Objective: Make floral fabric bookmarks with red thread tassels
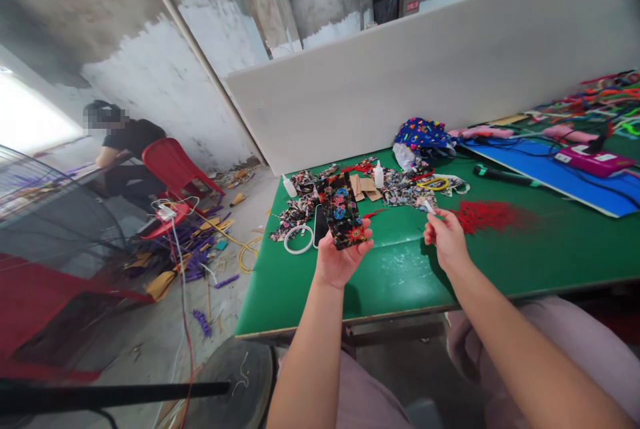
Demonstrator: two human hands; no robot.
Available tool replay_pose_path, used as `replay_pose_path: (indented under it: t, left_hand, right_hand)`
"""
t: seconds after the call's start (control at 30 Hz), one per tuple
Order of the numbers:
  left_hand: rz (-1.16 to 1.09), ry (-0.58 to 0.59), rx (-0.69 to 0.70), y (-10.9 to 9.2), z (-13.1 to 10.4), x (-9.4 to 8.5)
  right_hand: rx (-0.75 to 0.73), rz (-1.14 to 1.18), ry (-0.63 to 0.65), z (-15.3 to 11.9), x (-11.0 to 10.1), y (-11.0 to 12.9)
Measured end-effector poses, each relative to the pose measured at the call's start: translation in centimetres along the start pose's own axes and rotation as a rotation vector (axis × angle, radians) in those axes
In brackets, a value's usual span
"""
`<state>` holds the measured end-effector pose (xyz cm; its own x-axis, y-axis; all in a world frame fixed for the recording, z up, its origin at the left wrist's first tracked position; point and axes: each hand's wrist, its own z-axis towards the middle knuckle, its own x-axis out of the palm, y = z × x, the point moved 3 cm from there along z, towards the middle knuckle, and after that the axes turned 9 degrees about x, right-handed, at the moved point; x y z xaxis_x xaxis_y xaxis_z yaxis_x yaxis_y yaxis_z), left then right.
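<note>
Two bare hands above one green table (400, 279). Left hand (334, 263) gripping one black flowered cloth (343, 210) by its lower end, raised over the table's left part. Right hand (447, 237) with thumb and fingers pinching one small white piece (429, 207), too small to identify, apart from the cloth. Behind the cloth, one partly hidden phone (321, 223) near one white ring (287, 241). Farther back, two white bottles (379, 175) and several brown cards (369, 189) among flowered scraps (295, 211). Rightward, one heap of red threads (487, 215), one blue board (590, 195), one purple box (595, 161).
</note>
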<state>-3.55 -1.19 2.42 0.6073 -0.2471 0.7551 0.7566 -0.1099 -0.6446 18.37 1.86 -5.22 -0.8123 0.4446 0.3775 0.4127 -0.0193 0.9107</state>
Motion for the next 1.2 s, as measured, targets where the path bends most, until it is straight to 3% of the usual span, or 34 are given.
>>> replay_pose_path:
  t: [0.33,0.5,0.57,0.77,0.9,1.0,1.1,1.2]
  left_hand:
    - [0.052,-0.014,0.048,-0.1,0.2,0.0]
    - [0.166,0.051,0.125,-0.1,0.7,0.2]
    - [0.35,0.085,0.178,0.3,1.2,-0.2]
    - [1.311,0.198,0.328,3.5,1.8,-1.8]
    - [1.446,0.294,0.345,6.1,1.4,-1.8]
    - [1.439,0.289,0.336,6.9,1.5,-1.5]
    - [1.448,0.142,0.366,6.2,2.2,-1.6]
    - [1.47,-0.012,0.369,4.8,2.9,-1.8]
  right_hand:
    - [-0.037,-0.04,-0.022,0.2,-0.2,-0.3]
    - [-0.095,-0.121,-0.075,0.3,-0.4,-0.3]
    - [-0.113,-0.162,-0.105,0.5,-0.8,0.0]
    - [-0.179,-0.286,-0.118,1.1,-2.0,2.8]
    - [-0.091,-0.307,0.029,1.2,-1.0,4.6]
    - [0.02,-0.397,0.294,1.4,1.0,4.9]
    - [0.167,-0.547,0.526,1.9,2.5,4.1]
    - [0.248,-0.613,0.614,2.4,3.1,3.0]
